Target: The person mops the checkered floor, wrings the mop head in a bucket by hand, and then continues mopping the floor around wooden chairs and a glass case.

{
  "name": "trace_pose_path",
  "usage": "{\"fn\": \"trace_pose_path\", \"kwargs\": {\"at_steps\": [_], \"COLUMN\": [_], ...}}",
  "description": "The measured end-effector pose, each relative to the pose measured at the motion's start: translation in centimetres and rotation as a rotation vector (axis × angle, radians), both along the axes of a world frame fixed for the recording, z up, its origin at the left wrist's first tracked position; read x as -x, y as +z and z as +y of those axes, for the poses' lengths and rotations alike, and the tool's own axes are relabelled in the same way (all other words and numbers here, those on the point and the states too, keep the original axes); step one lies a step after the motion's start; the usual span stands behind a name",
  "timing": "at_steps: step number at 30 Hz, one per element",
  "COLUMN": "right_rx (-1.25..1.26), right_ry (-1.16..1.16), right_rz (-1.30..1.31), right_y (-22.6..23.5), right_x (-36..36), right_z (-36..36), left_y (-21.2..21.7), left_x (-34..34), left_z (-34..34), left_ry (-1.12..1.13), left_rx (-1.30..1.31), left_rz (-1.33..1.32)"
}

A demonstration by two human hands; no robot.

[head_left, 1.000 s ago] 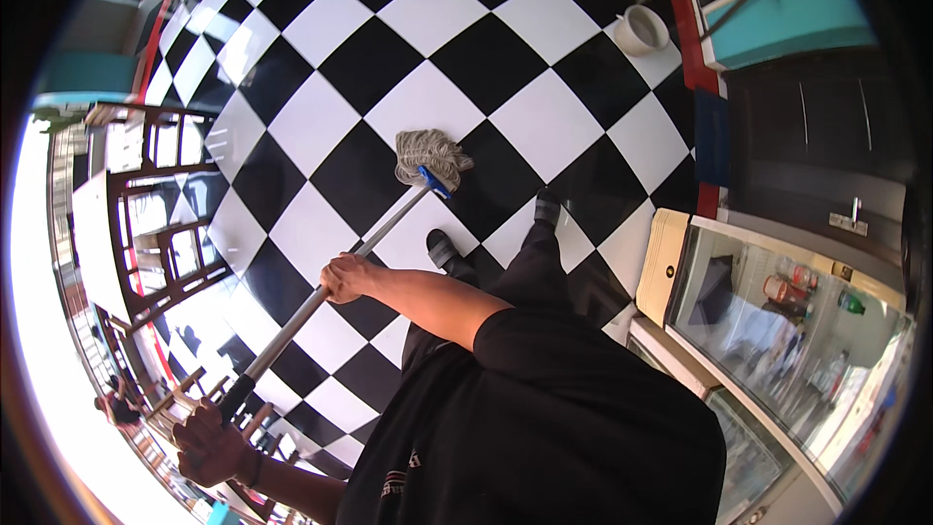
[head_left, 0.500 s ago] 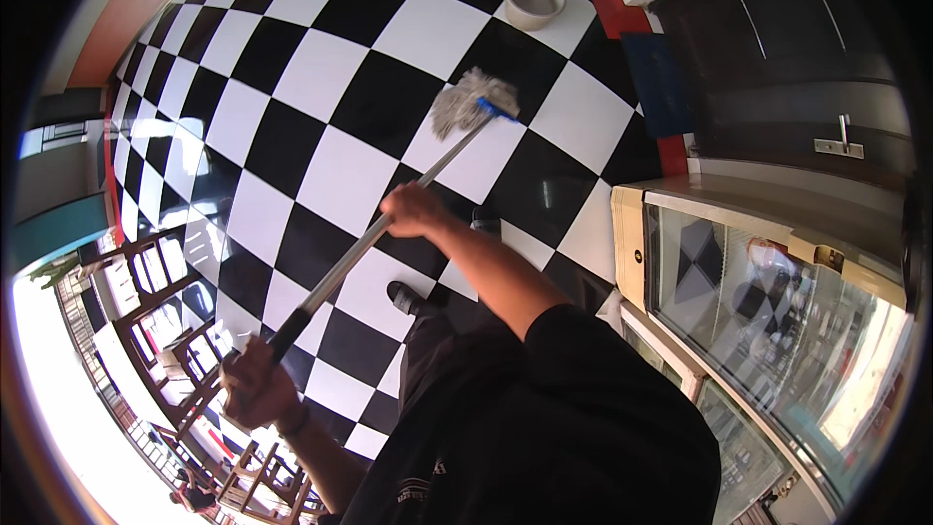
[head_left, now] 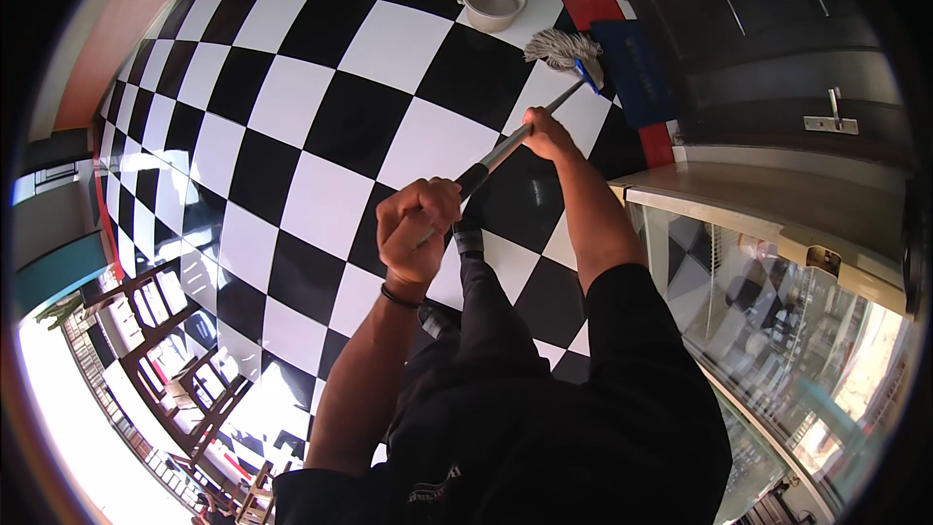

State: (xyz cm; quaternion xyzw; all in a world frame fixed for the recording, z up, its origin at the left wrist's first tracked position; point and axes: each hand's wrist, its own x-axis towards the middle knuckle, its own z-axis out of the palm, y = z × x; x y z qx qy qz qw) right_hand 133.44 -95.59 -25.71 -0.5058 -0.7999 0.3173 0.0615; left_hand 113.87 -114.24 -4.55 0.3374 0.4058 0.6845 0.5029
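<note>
A string mop (head_left: 505,148) slants across the floor, its grey strands (head_left: 564,49) spread on the tiles by a blue clamp near the dark blue mat. My left hand (head_left: 418,224) is wrapped round the black grip at the handle's upper end. Farther down the metal pole, my right hand (head_left: 550,133) is closed round it, nearer the mop head. A pale round bucket (head_left: 493,2) stands just beyond the strands, to their left. Its inside looks greyish.
Black and white checkered tiles (head_left: 292,185) cover the floor. A glass display counter (head_left: 758,301) stands close at my right, below a dark door (head_left: 777,49). The blue mat (head_left: 632,73) lies by that door. Wooden chairs (head_left: 185,369) are at the left.
The mop head has swung right and away, from left of the bucket's near side toward the blue mat. Both hands moved right with the handle, the left one pushing forward. My feet have shifted.
</note>
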Motion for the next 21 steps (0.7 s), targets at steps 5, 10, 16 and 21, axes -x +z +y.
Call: {"fn": "trace_pose_path", "kwargs": {"at_steps": [5, 10, 16, 21], "right_rx": [0.056, -0.01, 0.153, 0.109], "right_ry": [-0.018, 0.189, 0.419, 0.882], "right_rz": [-0.081, 0.025, 0.052, 0.152], "right_y": [0.5, 1.3, 7.8, 9.6], "right_x": [4.5, 10.6, 18.5, 23.9], "right_z": [-9.2, -22.3, -40.2, -51.5], "left_y": [2.4, 6.2, 13.7, 20.9], "left_x": [3.9, 6.7, 12.0, 11.7], "left_z": [-8.8, -23.3, -40.6, -51.3], "left_ry": [0.065, 0.295, 0.441, 0.457], "left_rx": [0.041, -0.048, -0.052, 0.009], "left_rz": [-0.04, 0.231, 0.425, 0.631]}}
